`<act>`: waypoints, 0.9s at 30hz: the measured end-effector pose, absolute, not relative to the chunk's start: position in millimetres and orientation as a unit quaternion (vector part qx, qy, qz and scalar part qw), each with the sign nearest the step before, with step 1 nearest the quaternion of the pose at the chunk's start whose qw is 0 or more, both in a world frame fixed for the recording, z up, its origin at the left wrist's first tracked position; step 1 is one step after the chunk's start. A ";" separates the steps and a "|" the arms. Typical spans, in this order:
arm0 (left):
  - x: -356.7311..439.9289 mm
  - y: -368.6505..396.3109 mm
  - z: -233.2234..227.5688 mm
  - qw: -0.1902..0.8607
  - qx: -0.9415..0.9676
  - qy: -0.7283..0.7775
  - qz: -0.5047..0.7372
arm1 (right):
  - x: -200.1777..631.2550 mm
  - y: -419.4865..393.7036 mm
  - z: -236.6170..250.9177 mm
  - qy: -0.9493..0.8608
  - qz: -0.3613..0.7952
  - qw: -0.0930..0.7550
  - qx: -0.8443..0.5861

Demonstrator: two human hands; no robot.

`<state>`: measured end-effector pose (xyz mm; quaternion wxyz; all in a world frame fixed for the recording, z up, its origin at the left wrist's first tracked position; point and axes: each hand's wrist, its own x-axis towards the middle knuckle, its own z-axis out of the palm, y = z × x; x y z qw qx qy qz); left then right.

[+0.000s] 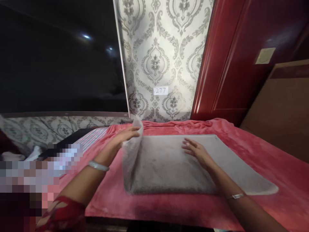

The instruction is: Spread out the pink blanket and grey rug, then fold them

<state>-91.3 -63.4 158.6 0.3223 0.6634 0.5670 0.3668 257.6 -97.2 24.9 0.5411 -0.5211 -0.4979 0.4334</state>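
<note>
Lying on a red blanket (169, 206) is a grey mat (169, 167); the right hand (196, 151) is resting flat and spread on its middle; the left hand (126, 134) is gripping the mat's left edge, lifting it upright; beyond, a dark screen (60, 58) and patterned wallpaper (164, 48) are standing.

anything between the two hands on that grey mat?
Head view: only bare grey mat between left hand, lifting its left edge, and right hand, flat on it.
</note>
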 end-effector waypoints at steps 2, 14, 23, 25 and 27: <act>-42.0 -65.2 146.0 0.403 0.690 0.512 0.315 | 227.3 -98.7 21.4 -0.433 0.557 0.547 -0.451; -18.1 -79.0 47.1 0.451 0.718 0.396 0.353 | 208.6 -110.2 -23.7 -0.388 0.664 0.514 -0.380; -102.2 -62.3 -4.2 0.326 0.574 0.563 0.498 | 183.8 -82.1 -17.7 -0.514 0.504 0.509 -0.472; -99.6 -64.0 -13.8 0.365 0.572 0.542 0.496 | 178.6 -76.7 -13.3 -0.511 0.479 0.499 -0.509; -96.2 -64.2 -17.9 0.384 0.567 0.533 0.497 | 177.6 -73.8 -7.3 -0.514 0.467 0.492 -0.525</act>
